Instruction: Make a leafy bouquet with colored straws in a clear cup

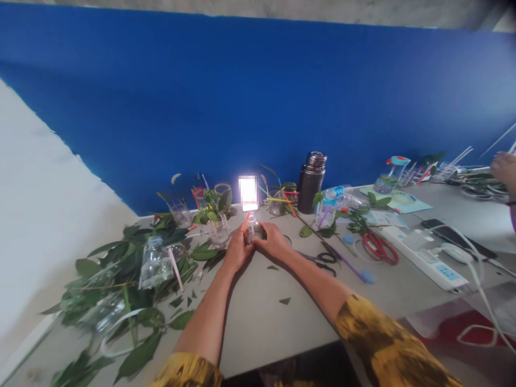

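Both my hands meet at the middle of the grey table [258,317], far out from me. My left hand [237,250] and my right hand [274,241] are wrapped around a small clear glass jar [253,231] standing on the tabletop. An orange straw [245,221] sticks up beside the jar at my left fingers. A bright white rectangle [248,193] stands just behind the jar. My sleeves are yellow with a dark pattern.
Leafy green branches [121,279] and clear plastic bottles [155,263] cover the left of the table. A dark metal flask [311,181], black scissors [324,262], red scissors [379,247] and a white power strip [427,260] lie right. Another person's hand [503,167] is at far right.
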Demonstrator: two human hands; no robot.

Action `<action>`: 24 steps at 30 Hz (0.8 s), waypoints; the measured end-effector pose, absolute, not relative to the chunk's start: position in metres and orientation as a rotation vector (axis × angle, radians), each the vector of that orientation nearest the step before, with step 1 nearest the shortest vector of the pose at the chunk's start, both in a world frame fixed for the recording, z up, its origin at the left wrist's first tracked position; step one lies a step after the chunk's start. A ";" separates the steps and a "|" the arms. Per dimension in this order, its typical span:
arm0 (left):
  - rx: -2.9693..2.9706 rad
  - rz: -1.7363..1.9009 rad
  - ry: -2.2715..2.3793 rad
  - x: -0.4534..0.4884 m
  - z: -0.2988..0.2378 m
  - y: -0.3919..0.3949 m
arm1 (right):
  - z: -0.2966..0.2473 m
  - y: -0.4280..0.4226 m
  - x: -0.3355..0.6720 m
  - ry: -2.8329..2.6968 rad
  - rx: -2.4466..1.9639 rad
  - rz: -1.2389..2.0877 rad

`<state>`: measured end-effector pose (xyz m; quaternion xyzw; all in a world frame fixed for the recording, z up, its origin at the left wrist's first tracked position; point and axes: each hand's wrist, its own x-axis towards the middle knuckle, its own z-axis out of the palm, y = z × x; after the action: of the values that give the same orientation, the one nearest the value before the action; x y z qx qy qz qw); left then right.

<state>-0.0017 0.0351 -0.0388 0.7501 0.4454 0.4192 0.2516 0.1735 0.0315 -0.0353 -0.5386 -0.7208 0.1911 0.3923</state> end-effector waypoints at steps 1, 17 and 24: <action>2.033 1.152 1.202 -0.001 -0.038 0.034 | -0.035 0.032 0.173 -1.825 -1.380 0.491; 2.072 1.203 1.203 -0.004 -0.048 0.041 | -0.038 0.036 0.175 -1.846 -1.335 0.454; 2.102 1.198 1.363 -0.005 -0.055 0.043 | -0.041 0.036 0.174 -1.806 -1.369 0.494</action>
<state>-0.0054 0.0426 -0.0553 0.7444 0.4826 0.4242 0.1815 0.1743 0.0364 -0.0414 -0.5410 -0.7138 0.1953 0.3995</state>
